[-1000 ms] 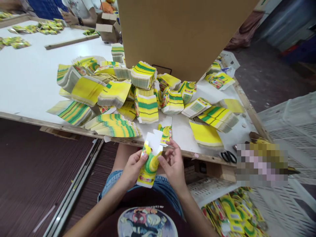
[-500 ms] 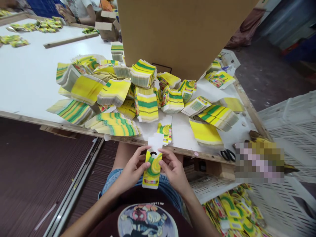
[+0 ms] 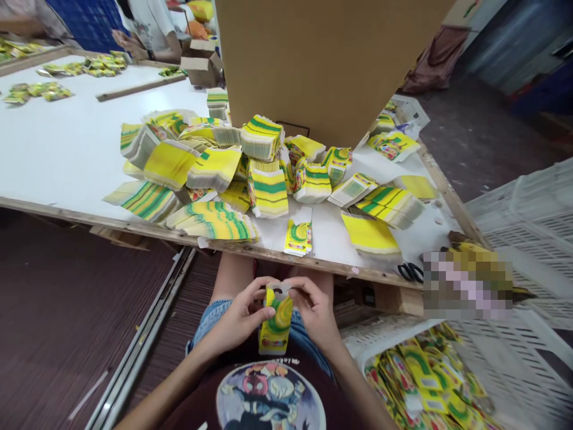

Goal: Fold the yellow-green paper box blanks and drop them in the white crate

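Over my lap I hold a small yellow and green cardboard carton (image 3: pixel 275 327) upright, its front printed with a swirl. My left hand (image 3: pixel 249 312) pinches its left side, thumb on the front and fingers at the top edge. My right hand (image 3: pixel 316 306) has its fingers closed on the upper right corner, by the white top flap with a dark curved cutout. On the table edge just ahead lies a short stack of flattened cartons (image 3: pixel 298 237). Beyond it are several fanned bundles of cartons (image 3: pixel 268 190).
A large brown cardboard box (image 3: pixel 331 65) stands behind the bundles. Black scissors (image 3: pixel 410 272) lie at the table's front right edge, beside a partly blurred yellow item. Below right, a white plastic crate (image 3: pixel 358 343) holds many cartons. Another person (image 3: pixel 152 27) sits across the white table (image 3: pixel 54 149).
The white top flap, which stood up above the carton, is now folded down. My fingers have moved to the carton's top edge, and the view has shifted slightly.
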A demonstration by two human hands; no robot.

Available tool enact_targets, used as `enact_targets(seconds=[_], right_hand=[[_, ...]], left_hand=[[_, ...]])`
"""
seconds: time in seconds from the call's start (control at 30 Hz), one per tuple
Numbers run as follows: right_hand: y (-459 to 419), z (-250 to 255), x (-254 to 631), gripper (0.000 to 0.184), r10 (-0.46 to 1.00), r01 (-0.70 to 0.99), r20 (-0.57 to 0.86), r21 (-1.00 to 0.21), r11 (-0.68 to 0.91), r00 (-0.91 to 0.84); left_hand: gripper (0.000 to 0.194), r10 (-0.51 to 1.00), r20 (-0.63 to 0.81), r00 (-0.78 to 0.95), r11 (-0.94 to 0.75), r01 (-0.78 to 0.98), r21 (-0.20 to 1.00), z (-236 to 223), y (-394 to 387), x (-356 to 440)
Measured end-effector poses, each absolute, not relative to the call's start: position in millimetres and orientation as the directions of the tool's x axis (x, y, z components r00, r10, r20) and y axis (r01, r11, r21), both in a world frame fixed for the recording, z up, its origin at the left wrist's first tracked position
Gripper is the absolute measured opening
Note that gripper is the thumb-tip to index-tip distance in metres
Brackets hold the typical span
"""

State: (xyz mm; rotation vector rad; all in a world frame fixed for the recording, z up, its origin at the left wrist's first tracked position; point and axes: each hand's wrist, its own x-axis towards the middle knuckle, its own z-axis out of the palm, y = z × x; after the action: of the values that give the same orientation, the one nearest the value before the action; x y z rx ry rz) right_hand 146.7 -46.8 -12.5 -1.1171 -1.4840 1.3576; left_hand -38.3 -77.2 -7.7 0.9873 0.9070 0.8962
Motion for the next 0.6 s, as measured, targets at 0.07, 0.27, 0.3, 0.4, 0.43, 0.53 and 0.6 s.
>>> enact_targets(seconds=[0.07, 0.27, 0.3, 0.4, 0.43, 0.53, 0.6], right_hand=[[-50, -10, 150, 0.035, 0.949, 0.147, 0.033, -0.986, 0.083, -0.314], [-60, -2, 144, 0.043, 0.888, 0.164, -0.186, -0.978, -0.128, -0.419], [-61, -1, 141, 0.038, 0.894, 0.207, -0.177, -0.973, -0.097, -0.411], [-63, 3, 131, 0.023, 0.919, 0.364, -0.089, -0.929, 0.063, -0.385], [-65, 4, 128, 0.022, 0.921, 0.411, -0.062, -0.905, 0.111, -0.384], [-71, 5, 119, 0.026, 0.926, 0.479, -0.004, -0.857, 0.191, -0.377], [-77, 4, 116, 0.032, 0.929, 0.461, 0.000, -0.868, 0.183, -0.370]], left_hand=[[0.036, 0.943, -0.205, 0.263, 0.242, -0.117, 0.963, -9, -82, -39], [0.039, 0.958, -0.121, 0.261, 0.087, 0.139, 0.986, -1, -91, -43], [0.041, 0.951, -0.107, 0.290, 0.067, 0.144, 0.987, 2, -93, -45], [0.047, 0.937, -0.085, 0.338, 0.067, 0.065, 0.996, 6, -97, -54], [0.048, 0.938, -0.086, 0.336, 0.085, 0.017, 0.996, 6, -99, -57], [0.047, 0.951, -0.096, 0.293, 0.141, -0.138, 0.980, 2, -105, -63], [0.046, 0.960, -0.109, 0.257, 0.162, -0.198, 0.967, 1, -109, -63]])
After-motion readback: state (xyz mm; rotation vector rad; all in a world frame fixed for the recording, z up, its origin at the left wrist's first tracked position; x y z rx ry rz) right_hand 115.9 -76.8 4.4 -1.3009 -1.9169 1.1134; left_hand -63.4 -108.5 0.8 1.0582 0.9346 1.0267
